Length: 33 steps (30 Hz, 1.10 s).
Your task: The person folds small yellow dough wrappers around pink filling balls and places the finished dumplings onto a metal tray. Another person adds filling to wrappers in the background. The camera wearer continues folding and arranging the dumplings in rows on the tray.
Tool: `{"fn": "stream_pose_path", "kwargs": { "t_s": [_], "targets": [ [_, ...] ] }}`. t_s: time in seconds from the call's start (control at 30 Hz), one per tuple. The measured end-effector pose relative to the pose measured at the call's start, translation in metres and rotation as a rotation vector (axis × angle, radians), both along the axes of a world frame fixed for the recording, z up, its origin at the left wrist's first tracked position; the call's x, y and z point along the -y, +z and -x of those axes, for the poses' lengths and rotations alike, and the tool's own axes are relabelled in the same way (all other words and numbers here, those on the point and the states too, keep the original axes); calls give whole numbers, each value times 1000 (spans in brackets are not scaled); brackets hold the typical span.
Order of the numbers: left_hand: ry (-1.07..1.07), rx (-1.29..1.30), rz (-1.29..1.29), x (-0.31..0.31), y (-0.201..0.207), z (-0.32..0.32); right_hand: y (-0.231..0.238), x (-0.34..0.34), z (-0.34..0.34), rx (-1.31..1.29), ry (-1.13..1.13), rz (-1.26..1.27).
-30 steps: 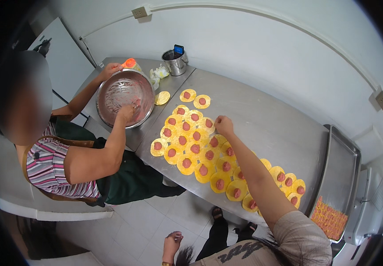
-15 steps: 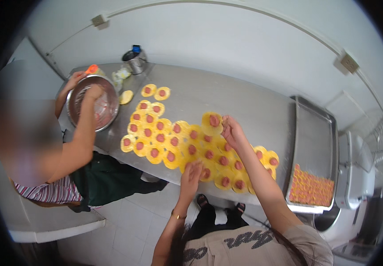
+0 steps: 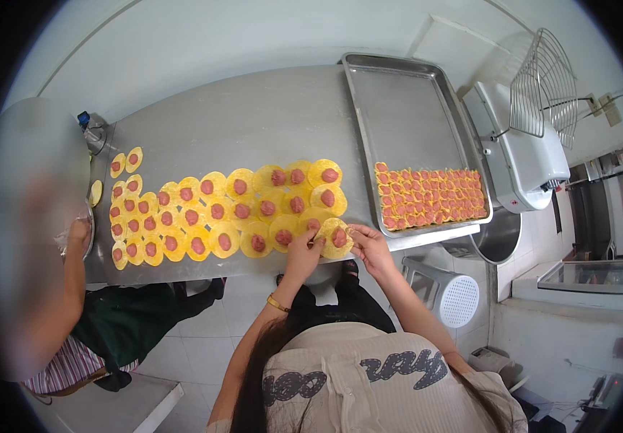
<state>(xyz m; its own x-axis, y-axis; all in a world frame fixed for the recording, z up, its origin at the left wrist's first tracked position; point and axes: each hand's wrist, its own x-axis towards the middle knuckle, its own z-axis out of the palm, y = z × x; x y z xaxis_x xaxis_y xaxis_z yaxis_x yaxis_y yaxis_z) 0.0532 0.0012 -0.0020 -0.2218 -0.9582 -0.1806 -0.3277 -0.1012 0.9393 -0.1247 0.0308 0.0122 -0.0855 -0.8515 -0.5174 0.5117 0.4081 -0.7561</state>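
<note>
A round yellow wrapper (image 3: 334, 238) with a pink lump of filling at its middle is held at the near edge of the steel bench (image 3: 254, 123), at the right-hand end of the rows of filled wrappers (image 3: 210, 216). It is gripped from both sides: the left hand (image 3: 304, 249) is set at its left rim and the right hand (image 3: 371, 245) at its right rim, the fingers of each pinched closed on the edge of the wrapper. The wrapper thus lies directly between the two hands, equally near to both, and being round it shows no long axis. How far it is lifted off the bench cannot be told. Just to the right, a metal tray (image 3: 405, 108) is seen, with folded pieces (image 3: 430, 196) packed in rows at its near end. At the far left, another person's hand (image 3: 79, 231) is placed by a bowl.
</note>
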Motion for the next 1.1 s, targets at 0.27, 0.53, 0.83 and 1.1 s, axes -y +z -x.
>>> {"fn": "stream_pose_path", "kwargs": {
  "t_s": [0.27,0.53,0.83,1.1],
  "targets": [
    [59,-80,-125,-16,-27,21,-45,-15,6,-453,68,17],
    [74,-518,-333,-28,-25,19,-20,-18,8,-520,150,298],
    [214,-659,-398,-22,6,29,0,-6,11,-67,24,203],
    [233,-780,-355,-19,31,33,22,-6,11,-274,115,300]
  ]
}}
